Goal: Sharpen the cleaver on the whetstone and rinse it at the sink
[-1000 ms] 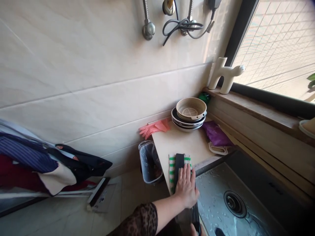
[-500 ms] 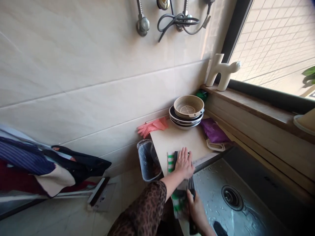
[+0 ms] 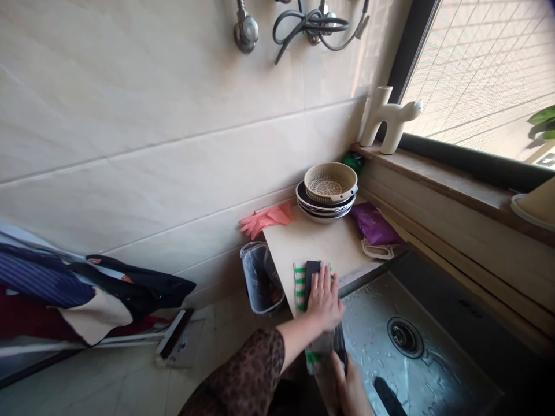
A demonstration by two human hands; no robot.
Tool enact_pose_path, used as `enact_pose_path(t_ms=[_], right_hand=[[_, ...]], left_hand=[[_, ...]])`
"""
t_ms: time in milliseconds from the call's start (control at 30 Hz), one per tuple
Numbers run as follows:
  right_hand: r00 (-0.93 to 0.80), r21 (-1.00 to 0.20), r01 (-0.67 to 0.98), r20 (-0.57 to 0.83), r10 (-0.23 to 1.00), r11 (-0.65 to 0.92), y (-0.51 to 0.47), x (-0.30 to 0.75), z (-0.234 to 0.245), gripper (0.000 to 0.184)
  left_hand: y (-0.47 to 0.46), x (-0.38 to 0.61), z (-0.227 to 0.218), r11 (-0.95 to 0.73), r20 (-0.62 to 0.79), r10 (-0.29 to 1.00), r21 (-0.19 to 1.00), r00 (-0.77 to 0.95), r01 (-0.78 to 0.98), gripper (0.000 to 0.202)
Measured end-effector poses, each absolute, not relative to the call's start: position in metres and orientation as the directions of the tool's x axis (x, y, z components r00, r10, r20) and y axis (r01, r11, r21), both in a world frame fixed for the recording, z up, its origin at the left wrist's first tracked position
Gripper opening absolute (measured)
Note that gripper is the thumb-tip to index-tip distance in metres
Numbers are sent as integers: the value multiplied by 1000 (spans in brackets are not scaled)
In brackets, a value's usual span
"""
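Observation:
My left hand [image 3: 325, 306] lies with its fingers stretched out, pressing down over a dark, flat, oblong block that looks like a whetstone [image 3: 311, 277] and over a knife's blade. Under the block is a green-and-white striped cloth [image 3: 300, 289] at the counter's edge beside the sink. My right hand [image 3: 351, 387], nearer to me, is closed round the dark handle of the knife [image 3: 340, 344]. Most of the blade is hidden beneath my left hand.
The sink [image 3: 368, 323] with its drain [image 3: 405, 337] and a dark object [image 3: 387, 396] lies right. A beige colander [image 3: 332, 180] tops stacked bowls [image 3: 325, 215]. Nearby are pink gloves [image 3: 266, 219], a purple bag [image 3: 375, 224], and a bin [image 3: 260, 277] below the counter's left edge.
Both hands have drawn slightly toward me with the knife, baring more of the dark block's far end. The view has tilted down a little.

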State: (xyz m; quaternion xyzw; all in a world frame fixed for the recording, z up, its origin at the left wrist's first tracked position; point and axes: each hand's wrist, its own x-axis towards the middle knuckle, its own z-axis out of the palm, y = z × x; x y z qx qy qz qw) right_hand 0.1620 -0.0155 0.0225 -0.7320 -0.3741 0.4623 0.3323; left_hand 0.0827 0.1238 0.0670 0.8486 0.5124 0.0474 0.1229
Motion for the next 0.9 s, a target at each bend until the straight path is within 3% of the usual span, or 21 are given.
enact_pose_path(t_ms=[100, 233, 300, 367, 400, 500, 600, 733, 833, 900], right_hand=[[331, -848, 288, -347, 878, -444, -28, 166, 20, 43], [179, -830, 151, -512, 840, -538, 7, 165, 51, 48], [149, -827, 127, -530, 835, -548, 22, 172, 74, 48], [216, -866, 228, -400, 891, -444, 21, 185, 93, 45], [246, -878, 313, -294, 924, -363, 16, 190, 100, 42], [269, -811, 560, -11, 963, -166, -3, 190, 113, 38], [208, -751, 659, 131, 969, -40, -12, 166, 121, 42], [30, -840, 515, 218, 975, 172, -17, 157, 115, 47], [274, -914, 404, 93, 957, -27, -27, 222, 95, 49], [604, -898, 339, -20, 796, -279, -45, 298, 87, 60]], left_hand=[[108, 83, 59, -464, -32, 871, 273, 490, 842, 80], [153, 84, 82, -336, -103, 916, 327, 387, 883, 71], [173, 75, 105, -278, -39, 947, 394, 319, 876, 66], [165, 62, 124, -225, 98, 973, 578, 206, 785, 53], [151, 55, 130, -192, 166, 981, 747, 102, 637, 46], [86, 46, 133, -115, 65, 989, 893, 129, 435, 52], [39, 53, 122, 9, -45, 985, 977, 164, 213, 46], [35, 46, 113, 170, -169, 984, 985, -51, 17, 49], [39, 15, 110, 293, -286, 956, 929, 65, -227, 46], [37, -8, 106, 346, -331, 938, 889, 101, -299, 46]])
